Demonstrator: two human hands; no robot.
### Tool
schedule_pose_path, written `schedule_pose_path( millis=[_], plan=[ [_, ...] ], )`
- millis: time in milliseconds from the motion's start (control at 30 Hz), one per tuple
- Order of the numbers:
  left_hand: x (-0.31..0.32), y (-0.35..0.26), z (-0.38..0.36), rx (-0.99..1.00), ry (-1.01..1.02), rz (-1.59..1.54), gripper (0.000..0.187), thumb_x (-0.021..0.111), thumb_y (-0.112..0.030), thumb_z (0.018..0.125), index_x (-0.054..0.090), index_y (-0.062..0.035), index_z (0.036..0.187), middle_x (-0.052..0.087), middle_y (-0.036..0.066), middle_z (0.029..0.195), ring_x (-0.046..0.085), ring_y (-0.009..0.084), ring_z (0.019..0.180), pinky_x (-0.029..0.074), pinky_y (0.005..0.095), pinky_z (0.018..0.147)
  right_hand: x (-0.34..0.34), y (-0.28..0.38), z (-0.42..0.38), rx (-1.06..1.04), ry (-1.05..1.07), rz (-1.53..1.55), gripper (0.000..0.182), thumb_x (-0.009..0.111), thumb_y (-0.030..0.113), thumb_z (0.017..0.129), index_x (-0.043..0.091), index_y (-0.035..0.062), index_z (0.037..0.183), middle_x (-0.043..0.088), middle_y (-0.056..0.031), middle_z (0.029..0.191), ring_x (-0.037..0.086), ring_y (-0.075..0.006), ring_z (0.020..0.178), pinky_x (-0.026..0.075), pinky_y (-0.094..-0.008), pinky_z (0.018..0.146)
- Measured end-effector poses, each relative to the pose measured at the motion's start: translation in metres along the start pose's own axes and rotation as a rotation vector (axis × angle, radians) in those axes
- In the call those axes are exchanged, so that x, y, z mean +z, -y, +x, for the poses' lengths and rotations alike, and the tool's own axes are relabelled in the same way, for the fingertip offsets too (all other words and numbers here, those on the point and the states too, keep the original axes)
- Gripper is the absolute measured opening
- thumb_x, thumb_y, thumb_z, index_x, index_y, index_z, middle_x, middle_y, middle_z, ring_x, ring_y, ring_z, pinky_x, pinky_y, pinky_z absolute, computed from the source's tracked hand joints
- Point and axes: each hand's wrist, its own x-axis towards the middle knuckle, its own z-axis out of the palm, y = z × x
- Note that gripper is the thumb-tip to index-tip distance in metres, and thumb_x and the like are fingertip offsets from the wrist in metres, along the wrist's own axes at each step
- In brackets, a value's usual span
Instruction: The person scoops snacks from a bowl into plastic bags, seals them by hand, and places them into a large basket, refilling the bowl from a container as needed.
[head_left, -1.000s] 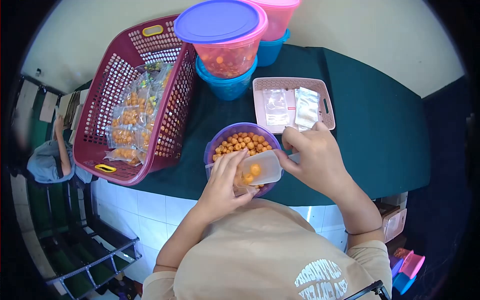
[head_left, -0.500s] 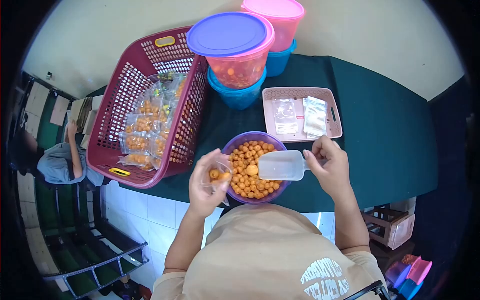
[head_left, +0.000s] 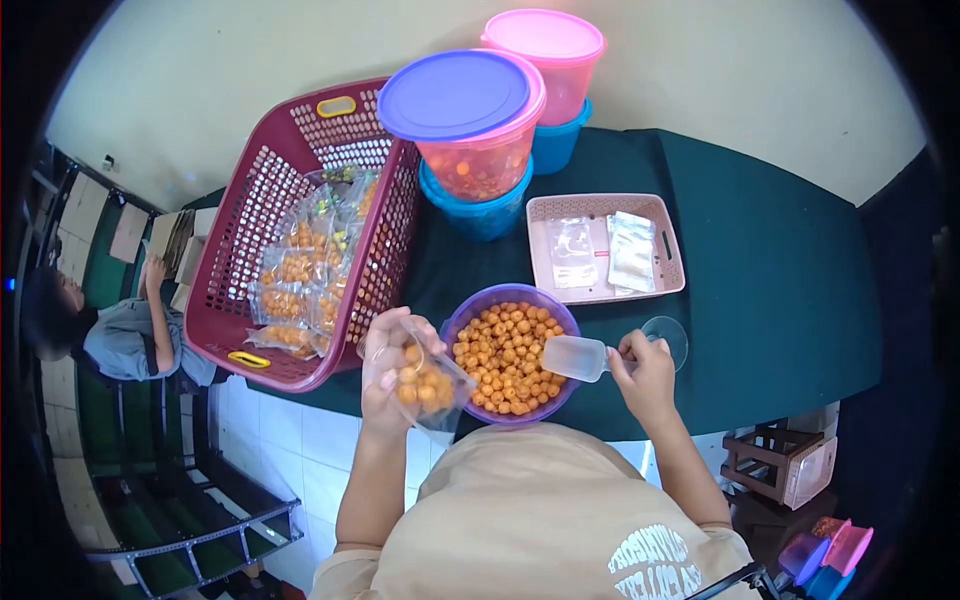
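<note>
My left hand grips a clear plastic bag partly filled with round orange snack balls, held at the left rim of a purple bowl. Many more orange snack balls lie in that bowl. My right hand is closed round the handle of a translucent scoop. The scoop's blade reaches over the bowl's right rim, and I see no balls in it. Just behind my right hand, a small clear round dish rests on the green cloth.
A maroon basket with filled snack bags stands at left. Behind the bowl is a pink tray of flat plastic bags. Stacked lidded tubs stand at the back. Another person is at far left.
The scoop has drawn right and tilted toward the bowl's rim. The bag in my left hand has come lower and into fuller view, with more balls showing in it. The round dish has come into view.
</note>
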Motion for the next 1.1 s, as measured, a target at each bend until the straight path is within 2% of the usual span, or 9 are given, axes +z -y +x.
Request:
schedule_pose_path(
  millis=[167, 267, 300, 433, 733, 800, 867, 1000, 1100],
  plan=[
    [-0.021, 0.012, -0.003, -0.054, -0.195, -0.184, 0.026, 0.051, -0.014, 0.091, 0.050, -0.0069, 0.115, 0.055, 0.009, 0.089, 0.054, 0.0190, 0.084, 0.047, 0.0369, 0.088, 0.014, -0.052, -0.020, 0.234, -0.073, 0.394, 0.016, 0.061, 0.016, 0.090, 0.053, 0.0040, 0.096, 0.059, -0.0142, 0.076, 0.058, -0.0282, 0.065, 0.045, -0.0375, 0.063],
    [-0.015, 0.003, -0.007, -0.054, -0.171, -0.307, 0.050, 0.061, -0.036, 0.086, 0.044, -0.0100, 0.126, 0.051, 0.009, 0.107, 0.053, 0.0202, 0.098, 0.047, 0.0395, 0.093, 0.011, -0.089, -0.030, 0.335, -0.270, 0.313, 0.015, 0.056, 0.018, 0.093, 0.052, 0.0040, 0.095, 0.058, -0.0140, 0.075, 0.059, -0.0278, 0.067, 0.045, -0.0364, 0.062],
    [-0.029, 0.007, -0.011, -0.025, -0.060, -0.195, 0.068, 0.058, -0.049, 0.086, 0.035, -0.0117, 0.139, 0.046, 0.006, 0.123, 0.050, 0.0220, 0.109, 0.047, 0.0420, 0.097, 0.004, -0.097, -0.033, 0.390, -0.290, 0.187, 0.009, 0.052, 0.013, 0.095, 0.048, 0.0040, 0.095, 0.053, -0.0108, 0.072, 0.053, -0.0197, 0.062, 0.043, -0.0323, 0.060],
    [-0.023, 0.004, -0.012, -0.066, -0.133, -0.211, 0.070, 0.065, -0.042, 0.080, 0.036, -0.0113, 0.136, 0.044, 0.007, 0.119, 0.053, 0.0224, 0.107, 0.049, 0.0446, 0.095, -0.021, -0.124, -0.048, 0.567, -0.122, -0.206, 0.012, 0.049, 0.017, 0.095, 0.048, 0.0050, 0.096, 0.064, -0.0198, 0.080, 0.061, -0.0413, 0.081, 0.045, -0.0469, 0.067],
    [-0.018, 0.004, -0.011, -0.067, -0.143, -0.067, 0.070, 0.068, -0.039, 0.079, 0.036, -0.0089, 0.133, 0.046, 0.008, 0.115, 0.054, 0.0209, 0.102, 0.048, 0.0398, 0.093, 0.019, -0.128, -0.049, 0.590, 0.116, -0.351, 0.020, 0.059, 0.022, 0.089, 0.053, 0.0078, 0.102, 0.065, -0.0144, 0.097, 0.060, -0.0336, 0.093, 0.039, -0.0493, 0.085],
    [-0.020, 0.002, -0.012, -0.039, -0.139, 0.013, 0.071, 0.069, -0.038, 0.078, 0.036, -0.0082, 0.133, 0.047, 0.008, 0.114, 0.054, 0.0207, 0.101, 0.048, 0.0386, 0.092, 0.026, -0.114, -0.053, 0.323, -0.263, -0.515, 0.035, 0.068, 0.025, 0.082, 0.054, 0.0056, 0.108, 0.058, -0.0159, 0.111, 0.055, -0.0319, 0.102, 0.037, -0.0504, 0.090],
    [-0.023, 0.000, -0.017, -0.041, -0.159, 0.030, 0.071, 0.069, -0.038, 0.077, 0.036, -0.0078, 0.132, 0.048, 0.009, 0.113, 0.054, 0.0207, 0.100, 0.048, 0.0382, 0.091, 0.025, -0.104, -0.054, 0.284, -0.231, -0.461, 0.050, 0.073, 0.029, 0.078, 0.054, 0.0031, 0.116, 0.052, -0.0163, 0.118, 0.051, -0.0331, 0.106, 0.037, -0.0480, 0.094],
    [-0.029, -0.001, -0.022, -0.050, -0.213, 0.057, 0.070, 0.069, -0.038, 0.077, 0.038, -0.0067, 0.131, 0.049, 0.010, 0.112, 0.055, 0.0213, 0.099, 0.048, 0.0372, 0.089, 0.038, -0.046, -0.048, 0.027, 0.320, 0.470, 0.057, 0.077, 0.040, 0.073, 0.056, 0.0013, 0.109, 0.051, -0.0161, 0.113, 0.050, -0.0357, 0.104, 0.041, -0.0414, 0.091],
    [-0.034, -0.003, -0.025, -0.029, -0.204, 0.073, 0.069, 0.069, -0.038, 0.077, 0.039, -0.0061, 0.130, 0.050, 0.010, 0.111, 0.055, 0.0216, 0.099, 0.048, 0.0369, 0.089, 0.070, -0.017, -0.052, -0.141, 0.211, 0.281, 0.058, 0.077, 0.045, 0.071, 0.057, 0.0018, 0.104, 0.052, -0.0151, 0.106, 0.050, -0.0341, 0.099, 0.042, -0.0413, 0.089]
  ],
)
